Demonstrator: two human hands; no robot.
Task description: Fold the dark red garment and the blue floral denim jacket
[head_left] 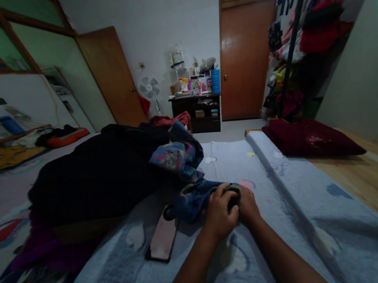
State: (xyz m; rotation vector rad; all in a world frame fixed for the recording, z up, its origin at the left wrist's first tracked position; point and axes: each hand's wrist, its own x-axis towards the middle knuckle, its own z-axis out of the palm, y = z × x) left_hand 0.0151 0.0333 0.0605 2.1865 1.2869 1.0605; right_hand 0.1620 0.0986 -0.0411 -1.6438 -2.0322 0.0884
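A bunched blue denim-like garment (197,196) with patterned patches stretches across the light blue blanket towards me. At its near end both hands close around a dark, round opening with a blue rim. My left hand (221,210) curls over the near left side, thumb and fingers around the edge. Opposite it, my right hand (248,204) wraps the right side, its fingers partly hidden. Whether the opening is a leg or a sleeve I cannot tell. Just left of the garment lies a pinkish phone (163,237) with a dark edge and a round black part at its top.
A large heap of dark clothes (97,175) rises on my left, with purple cloth (55,248) beneath. The light blue blanket (292,201) has a long fold on the right. Beyond lies a maroon cushion (310,139). A fan (149,88) and dark cabinet (200,123) stand at the back.
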